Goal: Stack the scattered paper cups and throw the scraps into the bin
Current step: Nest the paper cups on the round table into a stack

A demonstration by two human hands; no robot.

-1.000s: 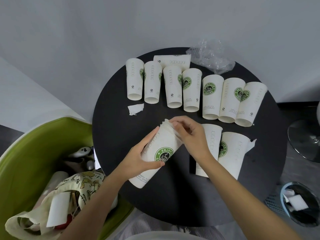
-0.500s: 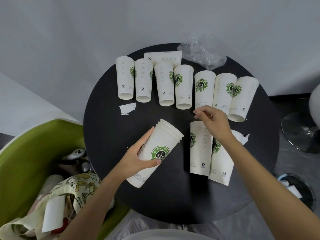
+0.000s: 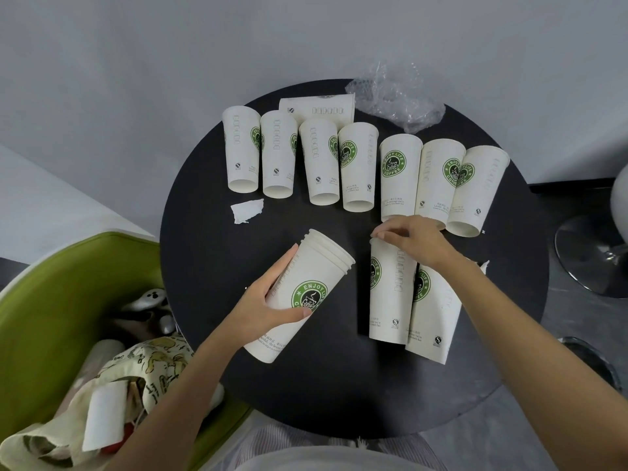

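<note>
On the round black table (image 3: 339, 385), my left hand (image 3: 268, 307) grips a tilted stack of nested white paper cups (image 3: 302, 294) with green logos. My right hand (image 3: 411, 237) pinches the far rim of a single cup (image 3: 389, 300) lying right of the stack. A flattened, torn cup (image 3: 433, 317) lies against that cup's right side. Several more cups (image 3: 356, 168) lie in a row across the back, bases towards me. A torn paper scrap (image 3: 247, 211) sits left of centre. Only a dark edge of the bin (image 3: 593, 360) shows at the lower right.
Crumpled clear plastic wrap (image 3: 397, 100) and a flattened cup (image 3: 319, 108) lie at the table's far edge. A green tub chair (image 3: 51, 300) with a printed cloth bag (image 3: 149, 365) stands left. A chrome stool base (image 3: 593, 256) is on the floor to the right.
My right hand left the top of the stack and moved right to the rim of the single cup. The left hand keeps hold of the stack. The view shifted slightly.
</note>
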